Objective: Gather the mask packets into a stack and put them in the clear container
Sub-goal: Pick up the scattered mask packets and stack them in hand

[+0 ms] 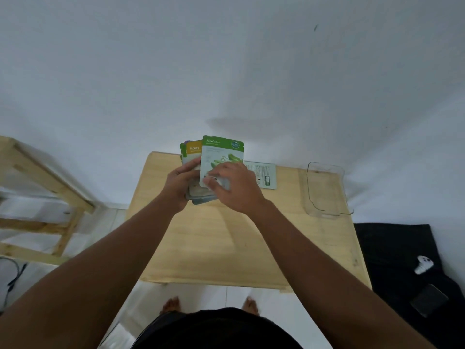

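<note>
Packets in Both Hands, One Left on Table

Both hands are raised over the far half of the wooden table [226, 235], holding a fanned bundle of mask packets between them. The left hand [180, 183] grips the bundle from its left side, fingers curled around the edge. The right hand [235, 188] pinches the lower edge of the green Aloe Vera packet [222, 157], thumb on the front face. A yellow Honey packet [193, 149] shows behind it, offset to the left.

One packet [263, 175] lies flat on the table, back face up, just right of the right hand.

The clear container [327, 190] stands at the table's far right corner, well apart from the hands, with nothing between them.

Surroundings: wooden frame [47, 187] at left; black cloth [397, 253] at right, carrying a white object [424, 264] and a dark phone [429, 299].
</note>
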The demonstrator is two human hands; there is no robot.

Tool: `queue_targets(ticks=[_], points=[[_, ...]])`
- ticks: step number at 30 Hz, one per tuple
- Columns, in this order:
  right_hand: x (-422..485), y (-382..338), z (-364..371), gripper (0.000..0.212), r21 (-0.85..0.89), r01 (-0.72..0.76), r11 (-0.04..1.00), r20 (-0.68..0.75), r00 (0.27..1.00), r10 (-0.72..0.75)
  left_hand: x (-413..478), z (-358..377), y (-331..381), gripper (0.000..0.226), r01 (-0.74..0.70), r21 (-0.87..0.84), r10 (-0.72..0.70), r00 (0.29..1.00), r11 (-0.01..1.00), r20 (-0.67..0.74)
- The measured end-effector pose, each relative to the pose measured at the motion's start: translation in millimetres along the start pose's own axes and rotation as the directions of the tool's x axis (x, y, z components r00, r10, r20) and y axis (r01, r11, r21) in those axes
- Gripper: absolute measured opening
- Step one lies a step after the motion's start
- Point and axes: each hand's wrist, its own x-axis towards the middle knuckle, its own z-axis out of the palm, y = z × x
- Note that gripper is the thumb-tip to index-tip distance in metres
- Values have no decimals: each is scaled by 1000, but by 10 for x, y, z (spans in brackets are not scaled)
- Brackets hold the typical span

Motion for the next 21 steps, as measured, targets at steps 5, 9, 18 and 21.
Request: queue_targets(ticks=[5, 9, 18, 21], points=[[67, 226, -39, 12, 293, -111, 950, -360, 908, 217, 53, -74, -3, 44, 16, -30, -15, 999, 999, 52], [131, 200, -91, 24, 747, -378, 547, 88, 872, 481, 57, -55, 75, 46, 4, 35, -8, 994, 999, 113], [273, 360, -97, 33, 747, -402, 529, 193, 893, 407, 138, 88, 246, 39, 128, 31, -132, 970, 991, 203], [296, 441, -75, 31, 727, -390, 565, 191, 905, 380, 235, 115, 173, 41, 119, 62, -125, 985, 991, 122]])
